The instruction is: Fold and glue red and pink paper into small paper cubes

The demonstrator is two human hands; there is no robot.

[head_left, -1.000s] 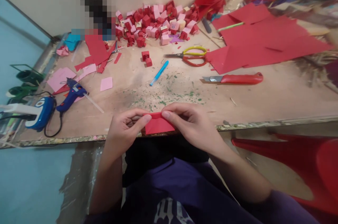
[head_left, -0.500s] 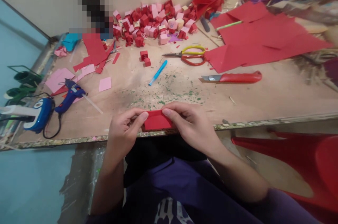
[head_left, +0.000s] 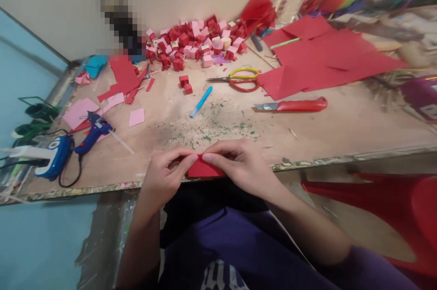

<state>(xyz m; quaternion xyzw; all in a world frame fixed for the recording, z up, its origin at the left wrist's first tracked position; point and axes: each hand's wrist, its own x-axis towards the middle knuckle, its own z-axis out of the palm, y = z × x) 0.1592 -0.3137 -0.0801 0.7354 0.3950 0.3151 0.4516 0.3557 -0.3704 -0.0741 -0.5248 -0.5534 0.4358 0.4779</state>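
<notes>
At the table's front edge, a small piece of red paper [head_left: 205, 169] is pinched along its far edge by both hands. My left hand [head_left: 170, 169] grips that edge between thumb and forefinger. Close beside it, my right hand [head_left: 239, 162] pinches the same edge, the two thumbs nearly meeting. The paper's lower part hangs flat below the thumbs. Beyond the hands lie green shavings [head_left: 211, 133], a blue pen [head_left: 201, 102] and two small red paper boxes [head_left: 185, 85].
Scissors [head_left: 239, 80] and a red-handled cutter knife [head_left: 293, 105] lie behind, with red sheets [head_left: 327, 60] on the right. A heap of red and pink paper cubes [head_left: 194, 44] sits by the wall. A glue gun [head_left: 94, 133] is at left, a red chair [head_left: 385, 199] at right.
Both thumbs have come closer together along the paper's top edge. The camera view has shifted slightly, so the table things appear lower and the right-hand ones further left.
</notes>
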